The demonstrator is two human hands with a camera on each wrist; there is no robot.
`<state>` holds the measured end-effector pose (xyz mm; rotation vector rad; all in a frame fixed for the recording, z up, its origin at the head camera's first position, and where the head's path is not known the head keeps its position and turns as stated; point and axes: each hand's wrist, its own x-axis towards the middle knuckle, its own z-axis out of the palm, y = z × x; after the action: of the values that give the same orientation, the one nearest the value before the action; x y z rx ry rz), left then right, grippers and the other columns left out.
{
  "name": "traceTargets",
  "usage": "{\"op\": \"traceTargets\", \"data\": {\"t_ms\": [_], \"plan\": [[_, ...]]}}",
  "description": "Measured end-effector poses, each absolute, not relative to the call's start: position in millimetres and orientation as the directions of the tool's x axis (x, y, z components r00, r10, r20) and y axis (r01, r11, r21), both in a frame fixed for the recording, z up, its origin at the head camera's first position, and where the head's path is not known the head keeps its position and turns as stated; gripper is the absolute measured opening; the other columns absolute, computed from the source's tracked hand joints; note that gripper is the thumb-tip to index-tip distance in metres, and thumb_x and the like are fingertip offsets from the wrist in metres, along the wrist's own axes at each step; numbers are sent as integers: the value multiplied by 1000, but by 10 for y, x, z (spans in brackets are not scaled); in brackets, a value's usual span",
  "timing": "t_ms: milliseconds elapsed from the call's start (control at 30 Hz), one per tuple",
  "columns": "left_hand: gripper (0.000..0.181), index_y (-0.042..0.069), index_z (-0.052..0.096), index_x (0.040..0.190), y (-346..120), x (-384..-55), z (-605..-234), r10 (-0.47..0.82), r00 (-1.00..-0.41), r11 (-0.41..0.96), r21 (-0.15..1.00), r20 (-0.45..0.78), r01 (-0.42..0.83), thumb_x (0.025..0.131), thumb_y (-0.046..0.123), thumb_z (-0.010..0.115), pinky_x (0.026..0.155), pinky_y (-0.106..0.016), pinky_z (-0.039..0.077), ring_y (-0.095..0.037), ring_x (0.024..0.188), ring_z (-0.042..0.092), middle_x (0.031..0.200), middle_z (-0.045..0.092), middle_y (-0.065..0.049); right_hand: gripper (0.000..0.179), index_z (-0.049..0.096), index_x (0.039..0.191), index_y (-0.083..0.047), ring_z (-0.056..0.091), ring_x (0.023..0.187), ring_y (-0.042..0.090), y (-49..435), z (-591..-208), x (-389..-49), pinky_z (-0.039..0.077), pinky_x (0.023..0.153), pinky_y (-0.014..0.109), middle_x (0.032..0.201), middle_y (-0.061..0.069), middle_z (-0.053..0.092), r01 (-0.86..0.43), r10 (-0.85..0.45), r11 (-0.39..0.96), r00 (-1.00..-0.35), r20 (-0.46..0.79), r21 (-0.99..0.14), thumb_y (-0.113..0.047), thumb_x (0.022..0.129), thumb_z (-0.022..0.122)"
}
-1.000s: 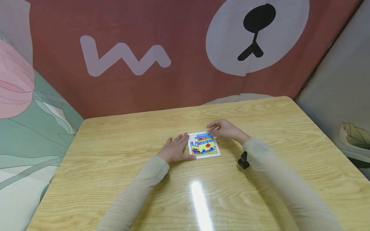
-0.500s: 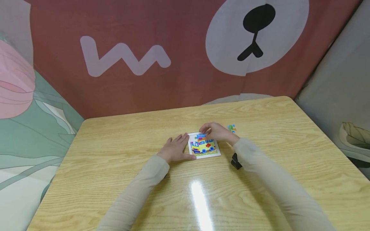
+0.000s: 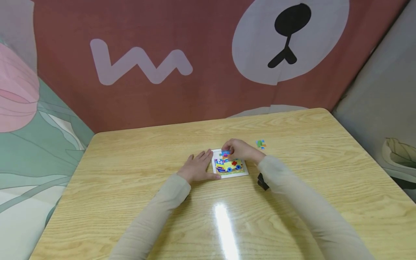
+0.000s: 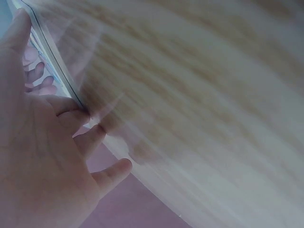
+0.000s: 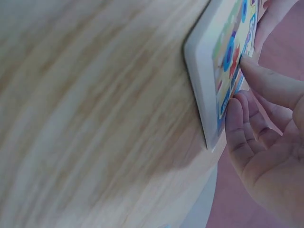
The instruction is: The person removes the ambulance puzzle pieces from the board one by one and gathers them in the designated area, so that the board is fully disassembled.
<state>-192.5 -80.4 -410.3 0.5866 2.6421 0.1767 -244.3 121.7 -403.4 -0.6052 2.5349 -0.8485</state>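
A small white-framed jigsaw puzzle [image 3: 232, 176] with a yellow ambulance picture lies on the wooden table. My left hand [image 3: 197, 170] lies flat against its left side, fingers spread and the thumb along the lower left corner. Over the upper part of the puzzle, my right hand [image 3: 242, 150] pinches a blue-and-orange puzzle piece [image 3: 225, 154] between thumb and curled fingers. In the right wrist view, the right thumb [image 5: 266, 85] reaches onto the picture near the red cross. The upper right of the picture is hidden behind the right hand.
A loose green, blue and orange puzzle piece [image 3: 260, 144] lies on the wooden table [image 3: 130, 162], right of the puzzle. A black device [image 3: 263, 181] sits under the right sleeve. A red-brown cloth backdrop [image 3: 208, 97] stands behind the table's far edge.
My right hand has moved left from the puzzle's upper right corner to its upper middle, uncovering the loose piece on the table. The left hand has stayed in place.
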Motion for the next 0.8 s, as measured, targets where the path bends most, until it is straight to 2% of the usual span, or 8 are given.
{"op": "traceTargets", "data": {"t_ms": [267, 800], "plan": [[98, 13, 10, 155, -797, -1935, -4102, 429, -820, 903, 209, -379, 376, 85, 69, 50, 120, -54, 12, -22, 151, 11, 163, 6, 0, 30, 64, 114, 2, 54, 88, 20, 1195, -4011, -2476, 49, 80, 30, 102, 14, 58, -326, -537, 743, -812, -230, -585, 0, 84, 69], [99, 14, 10, 155, -804, -1927, -4101, 429, -823, 903, 209, -372, 376, 84, 70, 51, 120, -54, 12, -23, 151, 11, 163, 6, -1, 31, 64, 112, 0, 53, 90, 20, 1158, -4003, -2508, 48, 85, 32, 104, 12, 61, -301, -512, 769, -819, -260, -564, -1, 82, 72]]}}
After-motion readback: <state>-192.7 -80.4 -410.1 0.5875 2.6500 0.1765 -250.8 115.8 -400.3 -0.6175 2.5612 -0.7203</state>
